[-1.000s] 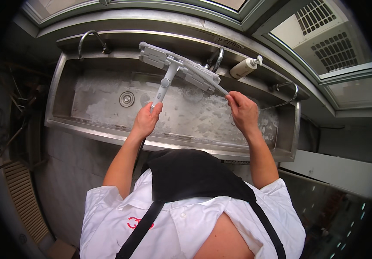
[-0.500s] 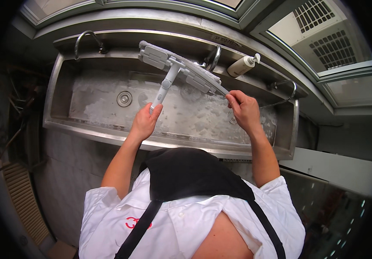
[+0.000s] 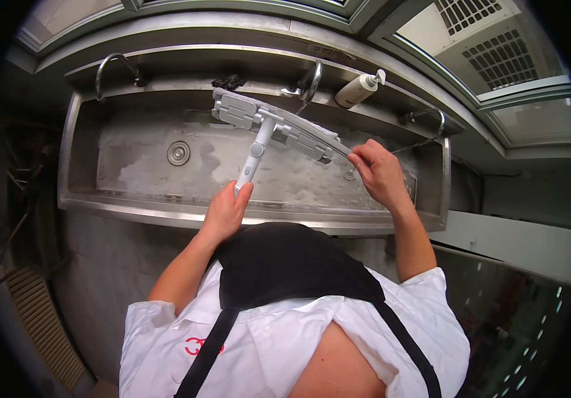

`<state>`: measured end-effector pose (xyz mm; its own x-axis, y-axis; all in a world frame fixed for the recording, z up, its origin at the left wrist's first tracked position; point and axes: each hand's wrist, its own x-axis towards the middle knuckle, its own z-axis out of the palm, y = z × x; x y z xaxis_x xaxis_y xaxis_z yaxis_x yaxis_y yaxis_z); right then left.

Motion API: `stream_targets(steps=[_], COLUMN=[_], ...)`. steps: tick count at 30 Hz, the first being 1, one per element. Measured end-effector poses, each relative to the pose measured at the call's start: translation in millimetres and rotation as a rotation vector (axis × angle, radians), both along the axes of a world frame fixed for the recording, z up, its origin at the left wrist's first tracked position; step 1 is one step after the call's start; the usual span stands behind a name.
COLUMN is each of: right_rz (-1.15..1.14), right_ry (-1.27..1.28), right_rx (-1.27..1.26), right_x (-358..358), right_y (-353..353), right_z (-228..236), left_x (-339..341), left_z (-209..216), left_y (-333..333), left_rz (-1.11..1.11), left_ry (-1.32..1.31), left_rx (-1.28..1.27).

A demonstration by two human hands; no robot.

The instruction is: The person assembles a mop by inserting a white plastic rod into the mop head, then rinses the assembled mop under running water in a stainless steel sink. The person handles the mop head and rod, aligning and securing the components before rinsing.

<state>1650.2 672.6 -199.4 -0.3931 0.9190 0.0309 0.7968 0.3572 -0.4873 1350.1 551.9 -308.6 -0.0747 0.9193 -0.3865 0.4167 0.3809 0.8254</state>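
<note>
My left hand (image 3: 228, 211) is closed round the handle of a grey-and-white window squeegee (image 3: 253, 159). Its wide head is tilted over the sink (image 3: 146, 176), with a fluffy pale pad along the far side and grey plastic plates facing me. My right hand (image 3: 380, 174) pinches the right end of the long thin strip on the head, fingers pressed together. Suds and wet patches cover the basin floor beneath the squeegee.
Three curved taps, the left (image 3: 118, 74), middle (image 3: 313, 83) and right (image 3: 428, 119), stand along the back. Thin water streams come from the middle and right ones. A pump bottle (image 3: 358, 91) and a dark clump (image 3: 230, 81) rest on the back ledge. Windows (image 3: 498, 60) rise behind.
The squeegee has come down and toward me, with both hands still on it. The dark clump on the back ledge, hidden before, now shows behind its head. The view has shifted slightly.
</note>
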Motion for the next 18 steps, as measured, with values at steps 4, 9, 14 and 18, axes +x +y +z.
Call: stream_targets(steps=[4,9,14,18], right_rz=[-0.033,-0.008,0.056,0.124], right_ry=[-0.041,-0.064,-0.083,-0.057], right_rx=[0.033,0.146,0.136,0.223], right_x=[2,5,17,21], right_y=[-13,-31,-25,-34], right_z=[-7,-22,-18,-24], left_x=[6,10,12,14], left_z=[-2,-3,-3,-5], left_y=[-13,-21,-25,-29], left_rz=[-0.022,-0.026,-0.065,-0.079], left_ry=[-0.008,-0.022,0.002,0.007], left_rx=[0.006,-0.043,-0.014,-0.003])
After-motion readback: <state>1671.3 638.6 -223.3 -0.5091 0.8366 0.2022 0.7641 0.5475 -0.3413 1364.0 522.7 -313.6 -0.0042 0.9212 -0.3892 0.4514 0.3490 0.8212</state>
